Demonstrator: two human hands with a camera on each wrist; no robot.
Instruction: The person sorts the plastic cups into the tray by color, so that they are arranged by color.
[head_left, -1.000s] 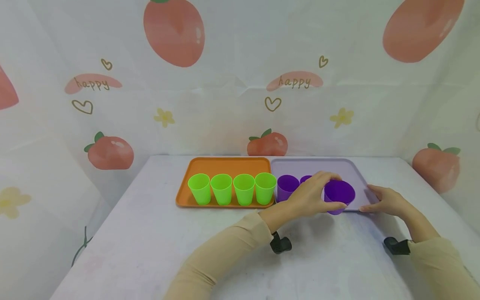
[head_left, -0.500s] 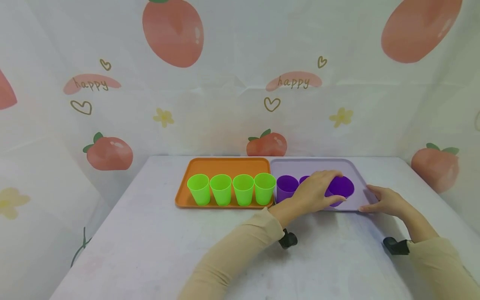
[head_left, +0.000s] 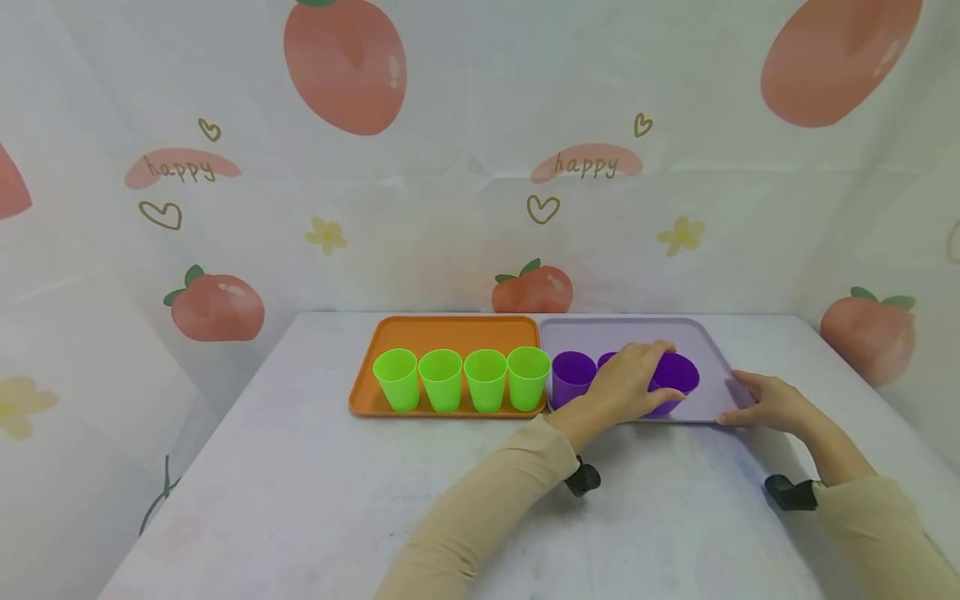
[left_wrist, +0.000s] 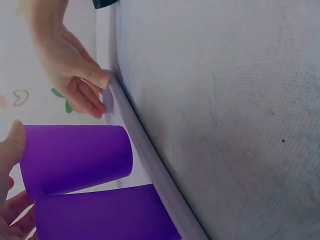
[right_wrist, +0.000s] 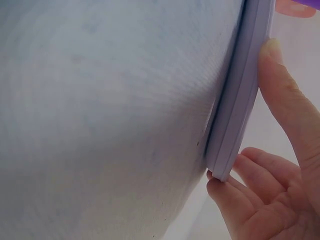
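Note:
My left hand (head_left: 622, 385) holds a purple cup (head_left: 677, 375) near its rim, thumb on the near side and fingers on the far side. In the left wrist view the held cup (left_wrist: 75, 157) is beside another purple cup (left_wrist: 100, 215). Whether its base touches the lavender tray (head_left: 626, 329) I cannot tell. One more purple cup (head_left: 573, 377) stands at the tray's left end; another (head_left: 606, 358) is mostly hidden behind my left hand. My right hand (head_left: 772, 403) grips the tray's front right corner, its thumb (right_wrist: 277, 85) against the front rim.
An orange tray (head_left: 457, 330) lies against the lavender tray's left side, with several green cups (head_left: 485, 382) upright in a row along its front. Both trays sit toward the back of the white table (head_left: 322, 492), before a patterned cloth backdrop (head_left: 435, 217).
My left hand has lowered the purple cup onto or just over the lavender tray, then shifted it slightly left toward the other purple cups. My right hand has stayed at the tray corner.

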